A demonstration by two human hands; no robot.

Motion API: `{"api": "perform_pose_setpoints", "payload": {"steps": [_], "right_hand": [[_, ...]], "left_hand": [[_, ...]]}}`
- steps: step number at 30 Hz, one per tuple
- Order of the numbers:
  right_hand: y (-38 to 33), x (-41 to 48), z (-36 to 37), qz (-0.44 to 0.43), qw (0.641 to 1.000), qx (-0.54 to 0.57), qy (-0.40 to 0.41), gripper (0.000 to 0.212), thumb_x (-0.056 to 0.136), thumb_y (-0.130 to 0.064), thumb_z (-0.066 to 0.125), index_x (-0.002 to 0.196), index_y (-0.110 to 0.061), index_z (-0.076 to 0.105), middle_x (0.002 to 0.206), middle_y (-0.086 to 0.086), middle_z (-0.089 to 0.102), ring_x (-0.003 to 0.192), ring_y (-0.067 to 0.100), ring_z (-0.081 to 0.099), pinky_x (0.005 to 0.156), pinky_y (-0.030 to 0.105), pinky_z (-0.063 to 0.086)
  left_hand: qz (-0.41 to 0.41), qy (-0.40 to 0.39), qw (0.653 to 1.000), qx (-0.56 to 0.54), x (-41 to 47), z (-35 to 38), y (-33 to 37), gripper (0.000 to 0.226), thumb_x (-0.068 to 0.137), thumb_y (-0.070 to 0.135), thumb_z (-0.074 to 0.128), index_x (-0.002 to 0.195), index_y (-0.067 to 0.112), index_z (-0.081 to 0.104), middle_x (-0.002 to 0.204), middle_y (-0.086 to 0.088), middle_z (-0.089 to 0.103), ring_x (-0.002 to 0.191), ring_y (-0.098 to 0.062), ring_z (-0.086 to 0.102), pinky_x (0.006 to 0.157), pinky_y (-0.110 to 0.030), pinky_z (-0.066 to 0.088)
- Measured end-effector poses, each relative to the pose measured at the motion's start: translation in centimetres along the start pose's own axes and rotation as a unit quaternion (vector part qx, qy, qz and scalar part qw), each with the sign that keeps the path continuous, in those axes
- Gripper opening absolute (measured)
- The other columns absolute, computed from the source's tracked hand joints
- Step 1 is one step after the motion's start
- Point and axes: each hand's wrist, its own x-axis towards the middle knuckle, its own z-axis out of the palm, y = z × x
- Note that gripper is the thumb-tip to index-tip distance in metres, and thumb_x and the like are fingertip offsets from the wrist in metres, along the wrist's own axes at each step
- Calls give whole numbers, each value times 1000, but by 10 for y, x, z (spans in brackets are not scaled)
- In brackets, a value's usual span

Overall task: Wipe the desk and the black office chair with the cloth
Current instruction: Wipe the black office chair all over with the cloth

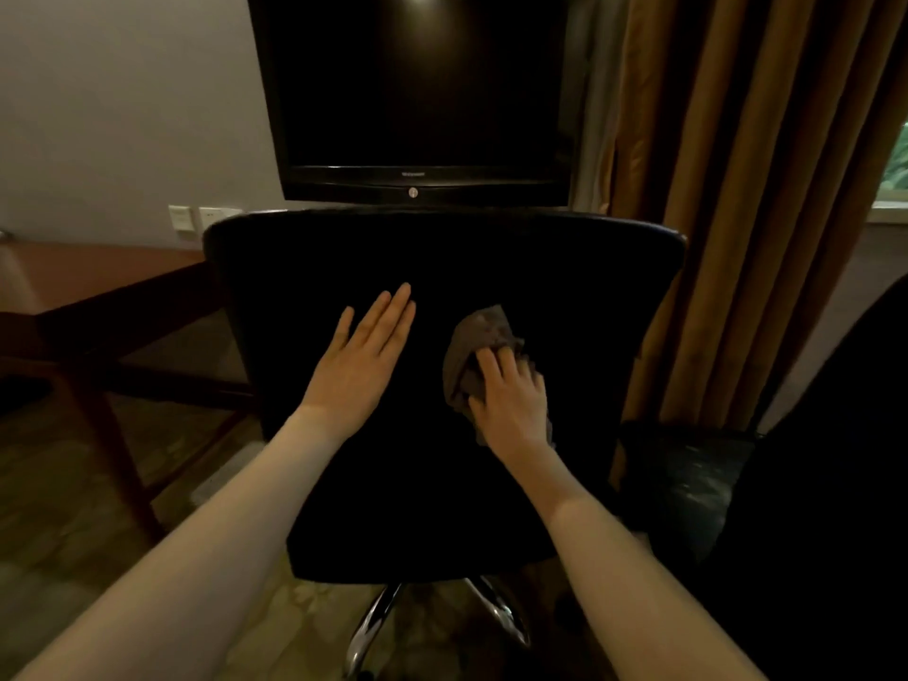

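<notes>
The right grip (511, 400) is clenched around a bunched grey cloth (479, 331), pressing it against the back of the black office chair (565, 287). The left grip (361, 361) lies flat and released on the backrest just beside it. The cloth looks soft, light and limp, best held wadded in the palm. The desk (98, 282) stands to the left.
</notes>
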Motion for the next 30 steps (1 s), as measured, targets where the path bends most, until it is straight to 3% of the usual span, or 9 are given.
{"api": "perform_pose_setpoints", "payload": {"steps": [4, 7, 10, 12, 16, 19, 22, 28, 30], "right_hand": [[-14, -39, 44, -71, 965, -50, -248, 59, 90, -20, 57, 143, -22, 31, 140, 8, 40, 123, 34, 46, 97, 44, 39], [-5, -67, 61, -87, 933, -87, -337, 56, 94, -20, 52, 145, -24, 29, 149, 6, 29, 134, 31, 32, 105, 45, 29], [1, -73, 52, -110, 959, -92, -246, 66, 60, -30, 85, 120, -23, 59, 116, 6, 60, 97, 30, 63, 75, 40, 52], [5, -67, 45, -100, 986, -87, -100, 74, 50, -34, 89, 115, -23, 55, 99, 4, 65, 78, 28, 65, 62, 35, 53], [-14, -28, 23, -45, 995, -58, 71, 73, 57, -32, 86, 117, -18, 47, 102, 10, 66, 83, 33, 65, 69, 37, 54], [-39, -17, 34, -38, 995, -58, 76, 76, 53, -32, 87, 116, -19, 46, 102, 9, 66, 86, 32, 62, 71, 37, 54], [-52, -33, 72, -67, 994, -57, 65, 70, 61, -28, 82, 118, -20, 44, 109, 7, 55, 94, 29, 46, 78, 40, 48], [-96, -70, 118, -194, 904, -93, -370, 61, 85, -16, 63, 140, -22, 37, 148, 5, 28, 136, 34, 26, 109, 49, 24], [-102, -78, 122, -181, 901, -106, -379, 60, 84, -18, 66, 138, -21, 41, 147, 7, 30, 135, 36, 28, 108, 49, 26]], "left_hand": [[46, 139, 989, 6, -4, 37, -8, 66, 92, 20, 43, 149, 9, 12, 157, -8, 5, 145, -22, -7, 114, -45, 20], [34, 150, 988, 10, -10, 46, -6, 61, 91, 30, 28, 146, 8, 16, 153, -10, 16, 145, -20, -15, 113, -45, 15], [18, 132, 991, 8, -17, 52, -1, 75, 86, 27, 62, 145, 5, 21, 153, -14, 25, 143, -27, 12, 110, -49, 26], [1, 110, 994, 12, -20, 53, 2, 89, 77, 26, 74, 147, 7, 22, 153, -13, 24, 143, -26, 15, 109, -48, 27], [31, 149, 988, -18, -29, 59, 7, 70, 85, 15, 50, 148, 9, 20, 155, -10, 19, 142, -24, 18, 114, -40, 18], [17, 168, 984, -62, -49, 70, -7, 55, 82, 15, 35, 136, 12, 38, 138, -14, 46, 125, -28, 45, 104, -39, 35], [-54, 139, 982, -112, -71, 82, -25, 47, 75, 8, 53, 122, 7, 48, 116, -18, 59, 101, -37, 61, 82, -41, 51], [-152, 7, 977, -147, -95, 105, -48, 56, 79, 3, 62, 133, 2, 44, 128, -18, 46, 115, -39, 50, 93, -44, 43], [-166, -23, 974, -150, -98, 109, -52, 60, 86, 10, 55, 141, 7, 31, 138, -14, 36, 126, -34, 40, 102, -39, 35]]}}
